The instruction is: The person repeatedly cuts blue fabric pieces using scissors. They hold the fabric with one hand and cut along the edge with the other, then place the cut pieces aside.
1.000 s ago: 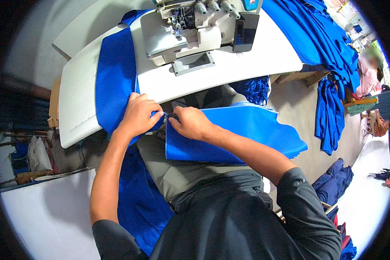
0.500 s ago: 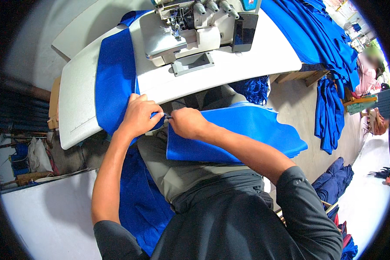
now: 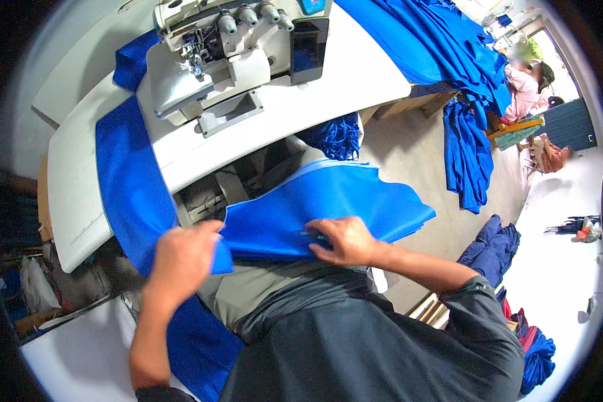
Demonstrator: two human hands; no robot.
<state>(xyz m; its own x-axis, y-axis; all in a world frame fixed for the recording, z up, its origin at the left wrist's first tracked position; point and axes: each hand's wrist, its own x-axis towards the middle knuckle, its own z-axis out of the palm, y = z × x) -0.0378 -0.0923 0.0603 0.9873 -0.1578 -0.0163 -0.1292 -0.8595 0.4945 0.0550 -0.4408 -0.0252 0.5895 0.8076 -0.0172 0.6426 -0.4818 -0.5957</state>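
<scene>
Both hands work best keeping edges matched: left hand (image 3: 181, 258) pinches the strip (image 3: 130, 187), right hand (image 3: 342, 240), at three o'clock, presses fingers flat on the panel (image 3: 328, 208).

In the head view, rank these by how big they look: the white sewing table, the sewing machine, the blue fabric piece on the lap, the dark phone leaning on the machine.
1. White sewing table
2. Blue fabric piece on the lap and sewing machine: look alike, and the fabric lies nearer the camera, so unranked
3. Dark phone
</scene>
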